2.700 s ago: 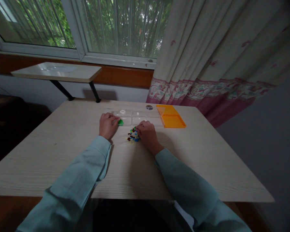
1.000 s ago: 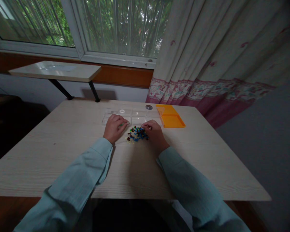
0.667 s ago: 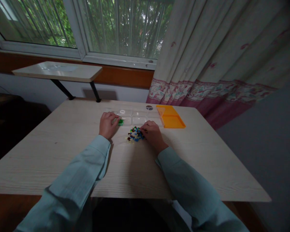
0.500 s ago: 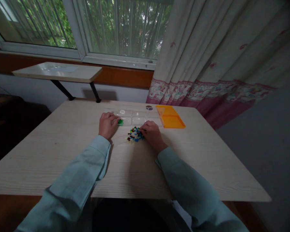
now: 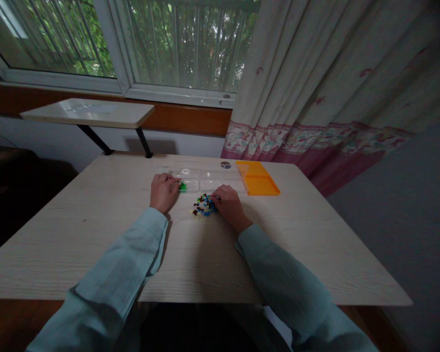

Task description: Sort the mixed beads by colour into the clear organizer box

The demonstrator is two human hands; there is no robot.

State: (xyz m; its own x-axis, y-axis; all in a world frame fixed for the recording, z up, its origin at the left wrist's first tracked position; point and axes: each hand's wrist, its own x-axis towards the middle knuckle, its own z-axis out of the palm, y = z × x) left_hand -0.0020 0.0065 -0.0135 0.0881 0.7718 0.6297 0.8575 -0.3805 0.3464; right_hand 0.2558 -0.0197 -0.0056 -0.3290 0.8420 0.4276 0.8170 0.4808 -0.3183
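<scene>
Supporting the whole layout, one pale table (image 5: 95, 249) bears one clear, compartmented tray (image 5: 210, 185) toward its far edge and, at the tray's right end, one orange case (image 5: 260, 186), presumably arranged to keep the compartments within reach. Two hands, the left hand (image 5: 163, 192) and the right hand (image 5: 229, 203), have fingers drawn together, though whether either pinches a piece cannot be told. One mixed heap (image 5: 205, 207), its pieces too small to count, lies on the table by the right hand; one green cluster (image 5: 183, 187) occupies a near-row compartment beside the left.
</scene>
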